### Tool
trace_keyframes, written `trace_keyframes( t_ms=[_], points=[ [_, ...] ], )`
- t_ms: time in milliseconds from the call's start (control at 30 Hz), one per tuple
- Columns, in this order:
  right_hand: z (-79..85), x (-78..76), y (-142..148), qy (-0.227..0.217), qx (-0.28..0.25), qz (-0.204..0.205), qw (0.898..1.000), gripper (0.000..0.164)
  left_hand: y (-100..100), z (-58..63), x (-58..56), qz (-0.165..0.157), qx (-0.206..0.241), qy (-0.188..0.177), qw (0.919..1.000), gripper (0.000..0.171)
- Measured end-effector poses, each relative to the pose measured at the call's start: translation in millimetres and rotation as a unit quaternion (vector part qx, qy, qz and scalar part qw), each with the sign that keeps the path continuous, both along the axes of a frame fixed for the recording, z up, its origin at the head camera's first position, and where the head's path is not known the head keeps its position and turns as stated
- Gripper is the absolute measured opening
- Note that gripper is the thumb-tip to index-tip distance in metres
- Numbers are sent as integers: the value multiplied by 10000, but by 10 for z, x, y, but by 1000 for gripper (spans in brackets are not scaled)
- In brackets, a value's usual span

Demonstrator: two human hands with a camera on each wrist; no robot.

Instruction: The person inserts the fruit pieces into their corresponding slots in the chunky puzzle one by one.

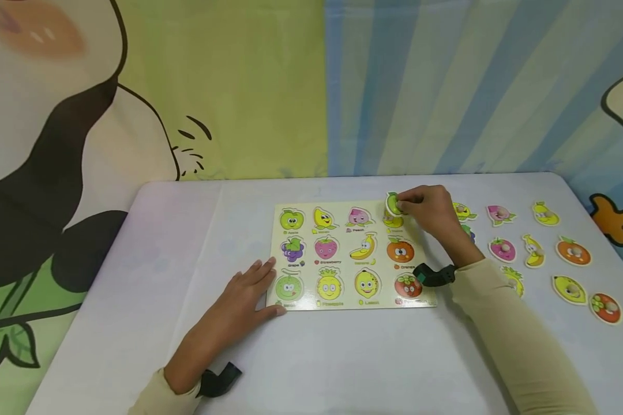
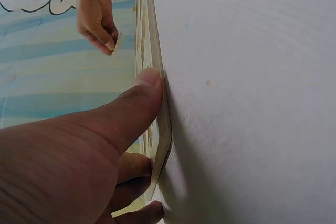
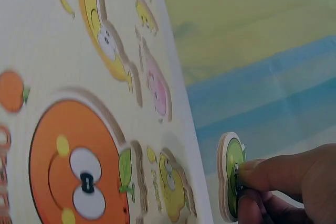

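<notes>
A fruit puzzle board (image 1: 342,230) with printed, recessed fruit shapes lies on the table. My right hand (image 1: 430,210) pinches a green fruit puzzle piece (image 3: 229,177) between thumb and fingers. In the head view the piece overlaps the board's top right corner, partly covering the pear recess (image 1: 393,222); the right wrist view shows it apart from the board. My left hand (image 1: 241,294) rests at the board's lower left corner with fingers extended. Its thumb (image 2: 142,98) touches the board's edge in the left wrist view.
Several loose fruit pieces lie right of the board, among them an orange (image 1: 573,252), a lemon (image 1: 569,289), a tomato (image 1: 605,308), a banana (image 1: 533,251) and a strawberry (image 1: 502,249). My right forearm partly hides the pineapple piece (image 1: 514,280). A patterned cloth (image 1: 270,86) hangs behind the table.
</notes>
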State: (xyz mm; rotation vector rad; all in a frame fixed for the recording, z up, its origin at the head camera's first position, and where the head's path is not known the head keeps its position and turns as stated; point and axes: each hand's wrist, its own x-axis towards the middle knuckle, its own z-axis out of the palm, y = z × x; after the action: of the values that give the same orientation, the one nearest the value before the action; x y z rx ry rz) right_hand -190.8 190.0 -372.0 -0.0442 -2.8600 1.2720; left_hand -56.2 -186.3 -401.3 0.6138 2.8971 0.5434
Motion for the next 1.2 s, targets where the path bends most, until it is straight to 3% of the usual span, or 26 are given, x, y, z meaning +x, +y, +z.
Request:
trace_keyframes(
  t_ms=[567, 1000, 1200],
  points=[
    [-6, -29, -1020, 8, -752, 913, 9930, 15, -10, 9, 22, 53, 4, -82, 10000, 82],
    [-16, -63, -1573, -259, -1044, 1111, 9880, 11, -8, 0, 3, 11, -3, -192, 9998, 82],
    [-36, -92, -1740, -294, -836, 1115, 9898, 10, -7, 3, -6, -14, 41, -198, 9998, 82]
  ],
)
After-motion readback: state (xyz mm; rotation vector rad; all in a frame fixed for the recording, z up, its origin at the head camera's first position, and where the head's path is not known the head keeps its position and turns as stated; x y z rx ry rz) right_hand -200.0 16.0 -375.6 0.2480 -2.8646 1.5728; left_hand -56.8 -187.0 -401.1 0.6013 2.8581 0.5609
